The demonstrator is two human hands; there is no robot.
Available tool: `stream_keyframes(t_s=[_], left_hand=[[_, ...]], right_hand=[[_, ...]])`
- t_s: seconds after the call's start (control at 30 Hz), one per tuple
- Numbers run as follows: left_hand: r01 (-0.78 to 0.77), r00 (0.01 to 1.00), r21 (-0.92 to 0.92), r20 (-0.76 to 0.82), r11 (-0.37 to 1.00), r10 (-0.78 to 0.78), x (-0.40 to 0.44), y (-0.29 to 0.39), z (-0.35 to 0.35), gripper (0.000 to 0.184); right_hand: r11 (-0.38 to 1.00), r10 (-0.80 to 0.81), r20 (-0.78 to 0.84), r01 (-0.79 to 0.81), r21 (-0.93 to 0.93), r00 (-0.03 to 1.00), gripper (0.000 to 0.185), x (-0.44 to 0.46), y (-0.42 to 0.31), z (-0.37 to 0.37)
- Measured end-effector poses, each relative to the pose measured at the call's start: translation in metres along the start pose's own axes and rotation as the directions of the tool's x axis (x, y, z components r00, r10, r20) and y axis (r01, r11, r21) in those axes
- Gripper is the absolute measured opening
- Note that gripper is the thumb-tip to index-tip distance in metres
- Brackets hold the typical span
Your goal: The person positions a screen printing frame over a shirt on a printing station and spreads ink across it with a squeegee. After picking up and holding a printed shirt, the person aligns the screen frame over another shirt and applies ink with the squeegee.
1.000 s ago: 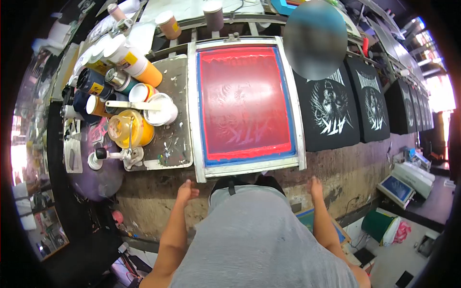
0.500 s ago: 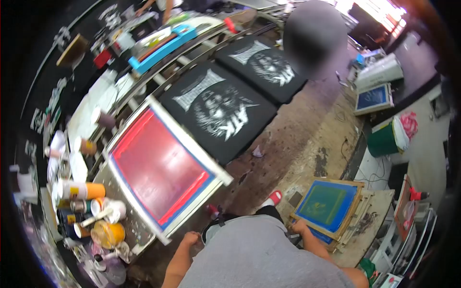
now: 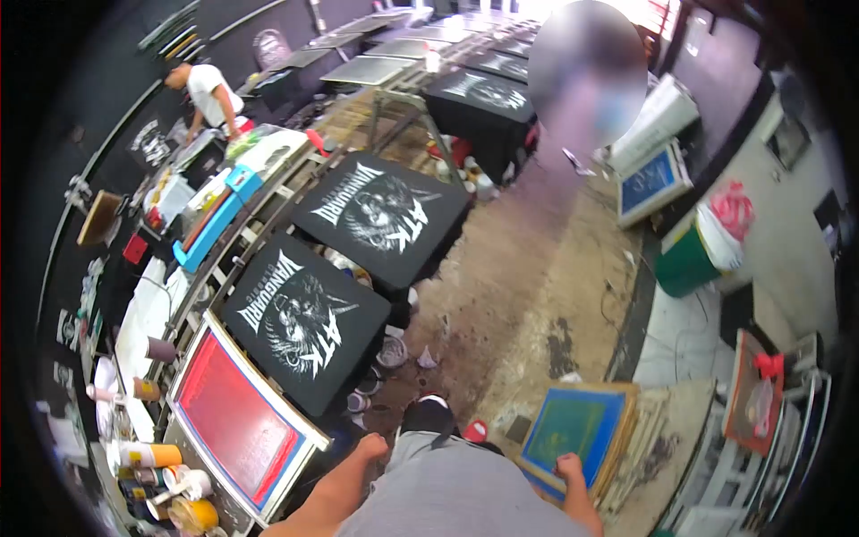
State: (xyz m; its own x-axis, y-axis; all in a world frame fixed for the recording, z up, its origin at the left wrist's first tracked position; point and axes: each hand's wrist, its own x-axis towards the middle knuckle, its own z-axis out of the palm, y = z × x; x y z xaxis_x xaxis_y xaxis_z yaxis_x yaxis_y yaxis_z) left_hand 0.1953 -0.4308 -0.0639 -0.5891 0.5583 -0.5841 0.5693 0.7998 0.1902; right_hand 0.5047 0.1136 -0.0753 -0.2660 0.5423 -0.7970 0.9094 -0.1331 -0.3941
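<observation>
Round blur hiding part of the background.
Print on the far black shirts is too small to read; the bottom edge crops the gray shirt; whether the right hand touches the screen frame is unclear.

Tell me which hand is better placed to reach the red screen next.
Probably the left hand: it is nearer the red screen. The right hand is on the far side, by the green screen.

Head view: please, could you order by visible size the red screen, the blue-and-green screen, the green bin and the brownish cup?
Largest to smallest:
1. red screen
2. blue-and-green screen
3. green bin
4. brownish cup
</observation>
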Motion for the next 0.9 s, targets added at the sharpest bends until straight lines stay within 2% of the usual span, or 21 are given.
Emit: stream_keyframes(t_s=[0.03, 0.07, 0.1, 0.13, 0.17, 0.23, 0.27, 0.3, 0.33, 0.4, 0.47, 0.53, 0.57, 0.6, 0.63, 0.67, 0.7, 0.73, 0.77, 0.83, 0.9], left_hand=[[-0.227, 0.965, 0.198, 0.181, 0.954, 0.191, 0.009, 0.011, -0.039, 0.021], [-0.28, 0.958, 0.218, 0.119, 0.935, 0.26, 0.03, 0.01, -0.04, 0.019], [-0.022, 0.999, -0.023, 0.043, 0.999, 0.023, 0.046, 0.018, -0.053, 0.019], [0.216, 0.976, -0.277, 0.027, 0.936, -0.217, 0.065, 0.027, -0.063, 0.02], [0.23, 0.972, -0.295, 0.018, 0.927, -0.236, 0.089, 0.029, -0.07, 0.02], [0.059, 0.988, -0.246, -0.122, 0.967, -0.091, 0.15, 0.025, -0.064, 0.022], [0.071, 0.985, -0.262, -0.132, 0.963, -0.109, 0.177, 0.027, -0.076, 0.022], [0.133, 0.964, -0.49, -0.138, 0.861, -0.227, 0.202, 0.041, -0.111, 0.024], [0.171, 0.934, -0.692, -0.113, 0.702, -0.339, 0.224, 0.056, -0.155, 0.026], [0.053, 0.953, -0.604, -0.206, 0.795, -0.221, 0.277, 0.067, -0.218, 0.027], [0.153, 0.959, -0.81, -0.016, 0.565, -0.283, 0.32, 0.089, -0.319, 0.026], [-0.131, 0.949, -0.655, -0.3, 0.744, -0.096, 0.387, 0.087, -0.356, 0.026], [-0.129, 0.957, -0.702, -0.273, 0.7, -0.098, 0.401, 0.096, -0.402, 0.027], [-0.125, 0.965, -0.746, -0.245, 0.655, -0.094, 0.408, 0.106, -0.46, 0.028], [-0.118, 0.964, -0.744, -0.245, 0.658, -0.105, 0.423, 0.112, -0.502, 0.028], [-0.09, 0.969, -0.821, -0.204, 0.563, -0.142, 0.441, 0.118, -0.54, 0.029], [-0.064, 0.972, -0.888, -0.16, 0.456, -0.174, 0.461, 0.12, -0.566, 0.031], [-0.063, 0.968, -0.889, -0.164, 0.454, -0.188, 0.484, 0.118, -0.58, 0.031], [-0.109, 0.959, -0.925, -0.195, 0.364, -0.207, 0.511, 0.114, -0.592, 0.03], [-0.191, 0.917, -0.953, -0.258, 0.234, -0.303, 0.547, 0.118, -0.621, 0.026], [-0.188, 0.868, -0.976, -0.219, 0.112, -0.446, 0.582, 0.119, -0.634, 0.021]], right_hand=[[0.999, -0.031, 0.019, 0.031, -0.019, 0.999, 0.01, 0.012, -0.029, -0.002], [0.997, -0.041, -0.008, 0.042, 0.067, 0.999, 0.008, 0.02, -0.054, 0.0], [0.987, -0.044, -0.037, 0.049, 0.152, 0.998, 0.007, 0.024, -0.088, 0.001], [0.989, -0.067, -0.026, 0.07, 0.134, 0.997, 0.007, 0.037, -0.12, 0.001], [0.979, -0.113, -0.006, 0.112, 0.171, 0.994, 0.005, 0.05, -0.152, -0.001], [0.967, -0.173, 0.019, 0.166, 0.192, 0.985, 0.005, 0.086, -0.212, -0.009], [0.964, -0.167, 0.067, 0.148, 0.22, 0.984, 0.004, 0.105, -0.243, -0.012], [0.961, -0.159, 0.115, 0.127, 0.247, 0.981, 0.004, 0.123, -0.272, -0.014], [0.964, -0.168, 0.121, 0.137, 0.229, 0.978, 0.004, 0.139, -0.294, -0.02], [0.987, -0.148, 0.101, 0.14, 0.081, 0.984, 0.007, 0.17, -0.338, -0.036], [0.987, -0.163, 0.109, 0.163, 0.002, 0.981, 0.013, 0.173, -0.377, -0.067], [0.961, -0.21, 0.12, 0.227, -0.159, 0.97, 0.022, 0.192, -0.421, -0.092], [0.842, -0.285, 0.173, 0.332, -0.425, 0.943, 0.025, 0.231, -0.41, -0.113], [0.513, -0.38, 0.276, 0.449, -0.731, 0.883, 0.028, 0.273, -0.398, -0.133], [0.195, -0.407, 0.355, 0.46, -0.866, 0.842, 0.032, 0.309, -0.39, -0.147], [0.245, -0.39, 0.334, 0.446, -0.861, 0.858, 0.03, 0.315, -0.413, -0.156], [0.397, -0.342, 0.285, 0.412, -0.82, 0.896, 0.029, 0.319, -0.441, -0.159], [0.501, -0.307, 0.255, 0.384, -0.776, 0.917, 0.027, 0.33, -0.465, -0.162], [0.546, -0.289, 0.251, 0.374, -0.75, 0.924, 0.026, 0.344, -0.49, -0.166], [0.548, -0.284, 0.287, 0.401, -0.734, 0.915, 0.023, 0.385, -0.535, -0.177], [0.506, -0.293, 0.341, 0.447, -0.737, 0.893, 0.021, 0.43, -0.583, -0.192]])
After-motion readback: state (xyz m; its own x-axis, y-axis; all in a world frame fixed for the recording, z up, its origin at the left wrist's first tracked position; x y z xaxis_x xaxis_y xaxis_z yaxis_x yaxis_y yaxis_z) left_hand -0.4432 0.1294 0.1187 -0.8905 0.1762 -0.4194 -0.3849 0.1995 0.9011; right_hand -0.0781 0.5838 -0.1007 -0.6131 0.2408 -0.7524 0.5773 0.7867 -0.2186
